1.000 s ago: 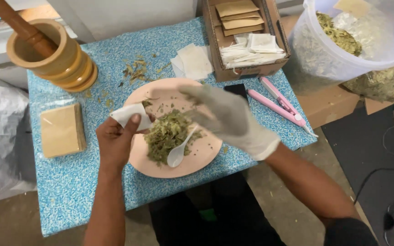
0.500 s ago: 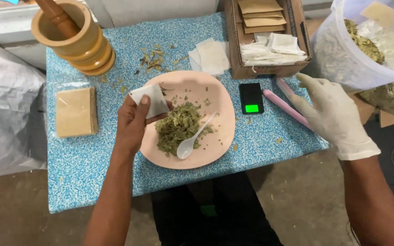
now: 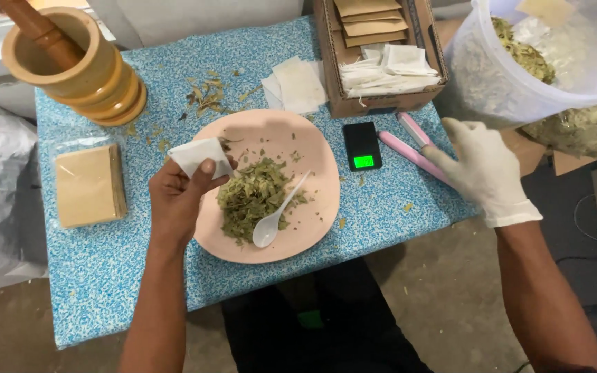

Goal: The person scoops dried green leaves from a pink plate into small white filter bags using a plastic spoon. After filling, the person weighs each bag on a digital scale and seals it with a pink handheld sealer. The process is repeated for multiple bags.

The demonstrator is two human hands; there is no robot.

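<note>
A small white paper sachet (image 3: 200, 156) is pinched between thumb and fingers of the bare left hand (image 3: 182, 197), at the ten o'clock rim of the pink plate (image 3: 312, 148), where dried green leaves (image 3: 251, 197) and a white spoon (image 3: 279, 213) lie. The gloved right hand (image 3: 481, 169) is seen with fingers spread and empty, at three o'clock from the plate, resting at the pink sealer (image 3: 409, 150) beside the small black scale (image 3: 363, 146).
</note>
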